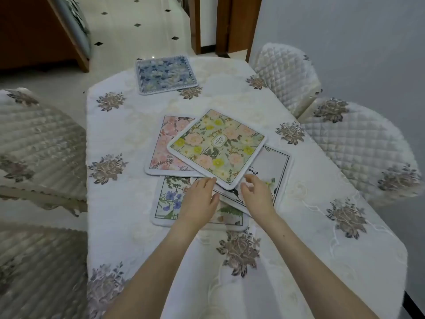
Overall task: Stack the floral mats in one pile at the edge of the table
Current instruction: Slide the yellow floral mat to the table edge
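Floral mats lie on a long tabletop (pixel 322 226) draped in a white quilted cloth with grey-brown embroidered roses, and you look down on it with both bare forearms reaching forward. Padded chairs in matching quilted covers stand along both sides: two on your left (pixel 39 143), two on your right (pixel 358 143). Four mats overlap in a loose, fanned heap near the middle of the tabletop. On top sits the yellow-and-peach mat (pixel 218 146), turned like a diamond, with its near corner pointing between your hands. Under its left side is the pink blossom mat (pixel 161 148). Under its right side is a pale grey mat (pixel 273 164) with a thin dark border and some script. Nearest you, at the bottom, is a white mat with blue flowers and green fern (pixel 170 203). A fifth mat, the blue-patterned one (pixel 165 73), lies alone, well apart, at the far end. Your left hand (pixel 200 201) rests palm down on the white mat, fingers straight, fingertips at the top mat's near edge. Your right hand (pixel 256 194) hovers just beside that corner, fingers loosely curled, gripping nothing.
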Tool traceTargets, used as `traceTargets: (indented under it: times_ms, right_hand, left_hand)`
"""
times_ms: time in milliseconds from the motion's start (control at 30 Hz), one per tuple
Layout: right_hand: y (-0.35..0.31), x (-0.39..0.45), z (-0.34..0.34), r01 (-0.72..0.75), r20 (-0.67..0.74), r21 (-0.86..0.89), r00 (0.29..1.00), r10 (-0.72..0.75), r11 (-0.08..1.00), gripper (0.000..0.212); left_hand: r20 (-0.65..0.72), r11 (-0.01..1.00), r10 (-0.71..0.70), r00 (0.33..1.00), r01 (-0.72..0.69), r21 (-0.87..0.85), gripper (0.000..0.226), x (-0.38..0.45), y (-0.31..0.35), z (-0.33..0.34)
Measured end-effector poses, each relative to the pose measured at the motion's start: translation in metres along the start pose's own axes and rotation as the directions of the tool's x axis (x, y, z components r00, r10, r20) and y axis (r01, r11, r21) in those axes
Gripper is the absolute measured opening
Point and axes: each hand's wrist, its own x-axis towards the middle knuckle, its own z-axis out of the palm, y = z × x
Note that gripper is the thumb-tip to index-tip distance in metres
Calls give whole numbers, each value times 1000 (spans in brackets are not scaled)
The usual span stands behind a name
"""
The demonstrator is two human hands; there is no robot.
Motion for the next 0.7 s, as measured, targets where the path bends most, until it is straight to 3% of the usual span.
traceTargets:
  times_ms: [200, 433, 567, 700]
  right_hand:
    - [8, 52, 22, -251, 35, 62, 968, 249, 966, 51]
    - [9, 82, 40, -410, -19, 367, 894, 448, 835, 28]
    - [10, 92, 47, -421, -58, 337, 883, 465, 842, 10]
    - [14, 86, 45, -327, -111, 231, 927, 359, 916, 21]
  left_hand:
    - [12, 985, 26, 1000, -28, 168, 54, 40, -33, 30]
    - [63, 986, 38, 997, -48, 157, 53, 61, -42, 47]
    - [64, 984, 57, 996, -67, 162, 54, 60, -45, 47]
    - [60, 984, 86, 995, -94, 150, 52, 56, -47, 41]
